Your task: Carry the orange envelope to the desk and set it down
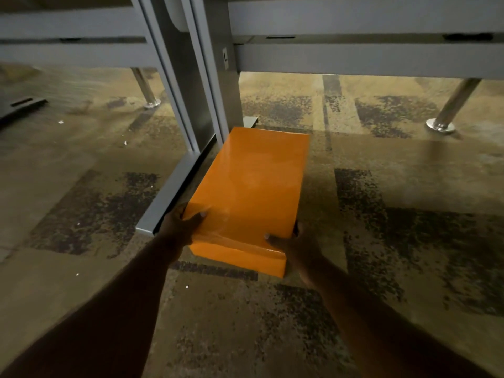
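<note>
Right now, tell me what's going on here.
A person is holding an orange envelope with both hands, low over a patterned carpet. The left hand grips its near left corner and the right hand its near right corner, thumbs on top. The envelope's near end is creased. It sits beside the grey base of a panel that rises between grey desk frames. No desk top is in view, so the envelope has not been set down yet.

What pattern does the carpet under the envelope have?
Tan carpet with dark speckled blocks and stripes, seen in the head view.
</note>
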Demonstrator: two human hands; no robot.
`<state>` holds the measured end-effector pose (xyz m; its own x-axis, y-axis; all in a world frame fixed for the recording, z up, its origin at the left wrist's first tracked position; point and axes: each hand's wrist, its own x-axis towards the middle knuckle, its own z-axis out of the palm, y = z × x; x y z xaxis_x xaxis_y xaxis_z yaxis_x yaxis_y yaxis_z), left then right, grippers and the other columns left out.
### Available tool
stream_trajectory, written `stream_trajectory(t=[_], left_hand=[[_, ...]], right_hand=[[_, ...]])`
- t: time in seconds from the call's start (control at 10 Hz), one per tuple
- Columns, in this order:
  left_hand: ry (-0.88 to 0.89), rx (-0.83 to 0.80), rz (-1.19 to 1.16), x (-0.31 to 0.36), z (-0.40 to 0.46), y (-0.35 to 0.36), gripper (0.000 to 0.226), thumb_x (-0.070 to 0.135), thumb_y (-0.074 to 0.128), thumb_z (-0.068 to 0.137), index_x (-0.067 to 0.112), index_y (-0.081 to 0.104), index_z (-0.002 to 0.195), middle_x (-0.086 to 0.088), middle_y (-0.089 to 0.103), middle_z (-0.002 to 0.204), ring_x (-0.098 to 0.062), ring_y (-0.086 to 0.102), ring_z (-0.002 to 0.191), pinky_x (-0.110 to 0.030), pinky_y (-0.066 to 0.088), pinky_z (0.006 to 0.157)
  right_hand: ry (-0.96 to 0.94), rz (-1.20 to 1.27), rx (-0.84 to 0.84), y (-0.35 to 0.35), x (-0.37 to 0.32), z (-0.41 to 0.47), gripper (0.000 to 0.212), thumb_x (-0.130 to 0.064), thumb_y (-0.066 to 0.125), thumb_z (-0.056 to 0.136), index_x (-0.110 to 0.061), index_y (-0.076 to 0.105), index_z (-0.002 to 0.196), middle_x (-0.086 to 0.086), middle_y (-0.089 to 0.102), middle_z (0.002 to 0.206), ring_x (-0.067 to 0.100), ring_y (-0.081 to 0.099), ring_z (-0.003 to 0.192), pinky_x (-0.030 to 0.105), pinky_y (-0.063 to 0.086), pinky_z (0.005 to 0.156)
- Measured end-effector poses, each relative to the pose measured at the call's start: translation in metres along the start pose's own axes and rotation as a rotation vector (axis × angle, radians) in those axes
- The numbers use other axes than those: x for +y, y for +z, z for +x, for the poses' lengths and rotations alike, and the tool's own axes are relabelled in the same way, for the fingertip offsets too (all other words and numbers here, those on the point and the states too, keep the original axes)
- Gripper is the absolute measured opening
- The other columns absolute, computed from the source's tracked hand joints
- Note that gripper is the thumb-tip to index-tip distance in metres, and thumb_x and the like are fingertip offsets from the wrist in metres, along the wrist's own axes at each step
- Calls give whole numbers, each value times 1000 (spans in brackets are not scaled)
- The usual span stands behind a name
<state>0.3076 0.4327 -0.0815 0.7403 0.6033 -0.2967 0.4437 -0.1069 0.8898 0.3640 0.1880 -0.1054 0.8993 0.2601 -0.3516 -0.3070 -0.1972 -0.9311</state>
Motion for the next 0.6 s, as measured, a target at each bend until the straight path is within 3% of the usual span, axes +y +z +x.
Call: stream_trajectory(t=[0.2,0.3,0.5,0.6], left_hand=[[19,-47,13,-6,5,0,56,32,62,92,15,44,142,-10,54,128,-26,55,98,-38,51,76],[44,-23,90,-5,5,3,57,32,59,94,13,42,144,-14,54,133,-28,54,104,-41,48,84],[88,83,512,1,-2,9,71,33,57,95,13,23,154,-19,35,155,-41,40,136,-55,39,107],[161,12,768,14,-29,8,78,43,53,94,19,13,157,-8,17,165,-36,20,149,-56,25,116]], right_hand=[[2,-28,-55,-1,1,3,92,-30,82,75,-12,32,149,13,50,146,33,52,130,53,46,105],[10,-56,-65,0,-2,3,94,-32,81,77,-11,27,151,15,45,150,34,48,133,52,43,107],[8,-185,-50,-2,-5,-10,106,-43,74,81,-16,6,157,13,24,162,34,34,144,51,33,116],[-18,-410,-8,-12,-19,-34,113,-50,70,81,-16,-6,157,9,5,167,30,21,150,39,28,115]])
